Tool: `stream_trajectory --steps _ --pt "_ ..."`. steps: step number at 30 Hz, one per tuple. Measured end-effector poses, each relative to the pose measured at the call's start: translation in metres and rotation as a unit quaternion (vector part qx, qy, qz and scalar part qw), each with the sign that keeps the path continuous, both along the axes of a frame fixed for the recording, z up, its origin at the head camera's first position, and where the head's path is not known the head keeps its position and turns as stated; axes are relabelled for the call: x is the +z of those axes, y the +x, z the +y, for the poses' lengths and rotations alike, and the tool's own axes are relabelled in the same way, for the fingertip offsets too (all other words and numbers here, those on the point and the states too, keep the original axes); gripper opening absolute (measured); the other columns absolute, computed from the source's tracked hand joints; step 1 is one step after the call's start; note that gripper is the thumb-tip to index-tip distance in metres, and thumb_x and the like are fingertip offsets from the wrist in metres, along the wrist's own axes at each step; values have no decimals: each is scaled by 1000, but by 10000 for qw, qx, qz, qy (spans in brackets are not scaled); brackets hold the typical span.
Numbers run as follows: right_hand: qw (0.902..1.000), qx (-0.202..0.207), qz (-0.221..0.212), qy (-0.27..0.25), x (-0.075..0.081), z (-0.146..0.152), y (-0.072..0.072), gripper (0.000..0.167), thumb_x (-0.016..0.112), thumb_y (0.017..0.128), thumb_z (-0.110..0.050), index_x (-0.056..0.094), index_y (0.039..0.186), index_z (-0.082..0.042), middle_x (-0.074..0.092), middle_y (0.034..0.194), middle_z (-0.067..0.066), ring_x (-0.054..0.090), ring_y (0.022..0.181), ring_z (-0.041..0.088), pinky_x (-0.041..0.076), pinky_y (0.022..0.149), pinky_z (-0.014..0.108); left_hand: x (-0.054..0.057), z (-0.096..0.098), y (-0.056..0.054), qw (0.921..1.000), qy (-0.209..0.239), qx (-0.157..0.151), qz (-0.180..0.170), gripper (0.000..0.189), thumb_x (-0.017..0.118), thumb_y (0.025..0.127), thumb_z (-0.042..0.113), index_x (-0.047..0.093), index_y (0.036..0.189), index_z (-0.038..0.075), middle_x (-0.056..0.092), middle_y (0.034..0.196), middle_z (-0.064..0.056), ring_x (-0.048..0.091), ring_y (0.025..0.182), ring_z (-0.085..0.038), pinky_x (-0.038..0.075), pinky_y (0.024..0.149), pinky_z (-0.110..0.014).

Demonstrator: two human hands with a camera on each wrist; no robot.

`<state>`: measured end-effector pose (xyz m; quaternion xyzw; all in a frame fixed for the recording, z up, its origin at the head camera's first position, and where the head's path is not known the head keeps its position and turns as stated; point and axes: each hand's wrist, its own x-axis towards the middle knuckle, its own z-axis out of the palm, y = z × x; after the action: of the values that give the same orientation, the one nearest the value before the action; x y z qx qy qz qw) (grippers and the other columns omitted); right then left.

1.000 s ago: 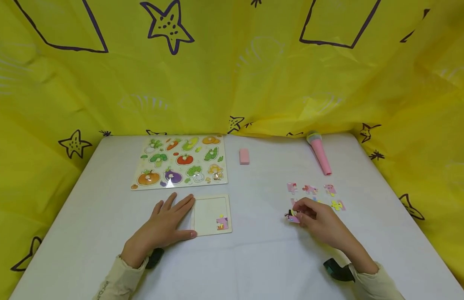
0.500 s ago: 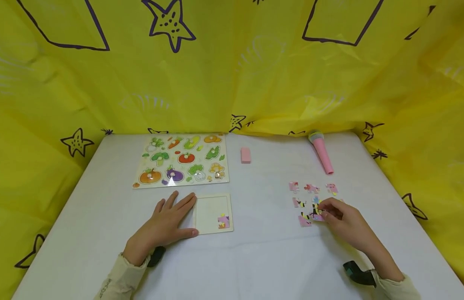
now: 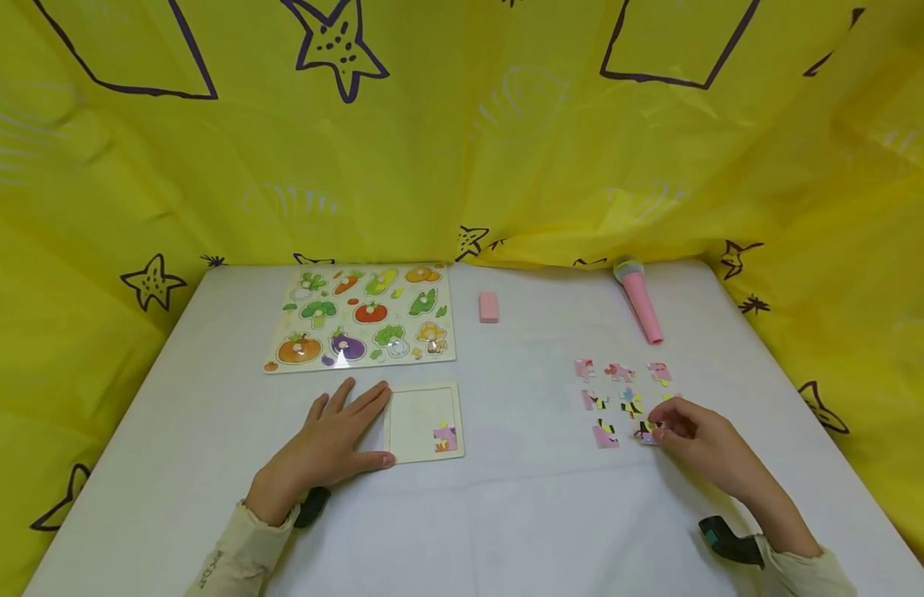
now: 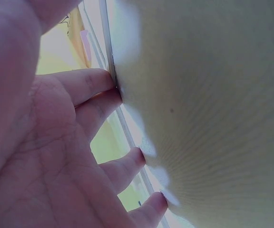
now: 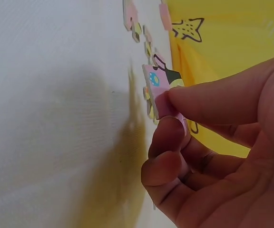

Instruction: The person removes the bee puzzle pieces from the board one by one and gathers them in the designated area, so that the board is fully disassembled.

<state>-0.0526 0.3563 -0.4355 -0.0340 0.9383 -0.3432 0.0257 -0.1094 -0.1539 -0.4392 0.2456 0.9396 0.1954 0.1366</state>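
Observation:
My left hand (image 3: 323,444) lies spread on the table, its fingertips and thumb at the left edge of a square wooden puzzle tray (image 3: 410,423). One pink jigsaw piece (image 3: 444,437) sits in the tray's lower right corner. At the right, my right hand (image 3: 701,439) pinches a pink puzzle piece (image 5: 158,85) with black and yellow print between thumb and fingers, close over the cloth. Around it lie loose pieces in rough rows, among them a bee-striped piece (image 3: 631,403), a lower-left piece (image 3: 605,434) and a top-right piece (image 3: 659,374). The right fingers partly hide one at the right.
A vegetable peg puzzle board (image 3: 361,319) lies behind the tray. Further right are a pink block (image 3: 488,307) and a pink toy microphone (image 3: 641,303). A yellow patterned curtain (image 3: 462,166) closes off the back and sides of the white table (image 3: 507,522).
My right hand has carried the pinched piece rightward from the left of the loose pieces to the bottom row's middle, uncovering the lower-left piece. The left hand stays at the tray.

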Motion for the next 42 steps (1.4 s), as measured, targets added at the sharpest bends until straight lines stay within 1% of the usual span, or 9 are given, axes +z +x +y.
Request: stream_trajectory --steps 8,12,16,24,27,31,35,37,42 --pt "9993 253 139 229 -5 -4 -6 15 77 96 3 72 107 -5 62 87 -2 51 77 12 46 66 25 -2 0 -1 10000 65 45 -32 94 80 95 49 37 167 6 33 173 -10 12 159 -53 11 120 -77" --pt "9983 365 248 371 -6 -5 -6 17 77 94 5 72 105 -7 60 85 -3 50 76 11 46 65 26 -5 -1 -1 10000 69 56 -21 94 81 95 48 37 166 5 33 173 -10 12 158 -53 10 120 -77" --pt "9973 454 369 440 -8 -5 -6 18 78 93 7 72 104 -6 59 84 -4 50 76 12 46 65 27 -5 -1 0 10000 40 50 6 94 80 95 48 38 166 5 34 173 -10 14 158 -53 11 120 -77" --pt "9966 428 321 632 -12 -5 -6 16 78 92 6 71 103 -4 57 85 -3 49 77 14 45 65 28 -3 -1 1 10000 25 13 3 94 79 95 51 38 167 6 34 173 -9 14 158 -53 13 120 -77" --pt "9967 376 400 591 -12 -5 -5 16 78 93 6 71 104 -4 58 84 -3 50 77 13 45 66 28 -2 -1 0 10000 -5 19 -19 94 79 95 51 38 167 7 33 173 -9 14 159 -52 12 120 -77" --pt "9950 296 792 532 -11 -9 -5 16 78 92 6 72 103 -4 58 84 -3 49 75 10 45 65 27 0 0 0 10000 -20 12 -58 93 79 96 51 37 167 7 33 173 -9 13 159 -52 11 120 -76" --pt "9927 309 1107 377 -7 -20 -9 15 77 93 7 72 103 -3 60 86 -3 50 75 9 47 65 26 1 0 0 10000 -20 6 -56 93 79 95 50 38 167 6 33 173 -9 13 159 -53 11 120 -77" --pt "9920 388 1174 240 -6 -28 -13 14 76 93 6 73 103 -3 61 87 -4 52 76 9 48 66 26 1 0 0 10000 -32 1 -39 93 79 96 50 38 167 6 33 173 -9 13 159 -53 12 120 -77" --pt "9921 650 1053 -225 -4 -53 -20 11 74 95 5 72 104 -1 63 86 -4 56 73 8 50 65 26 -1 -1 -1 10000 -69 -26 -6 93 78 96 51 37 167 7 33 174 -8 14 158 -53 12 120 -77"
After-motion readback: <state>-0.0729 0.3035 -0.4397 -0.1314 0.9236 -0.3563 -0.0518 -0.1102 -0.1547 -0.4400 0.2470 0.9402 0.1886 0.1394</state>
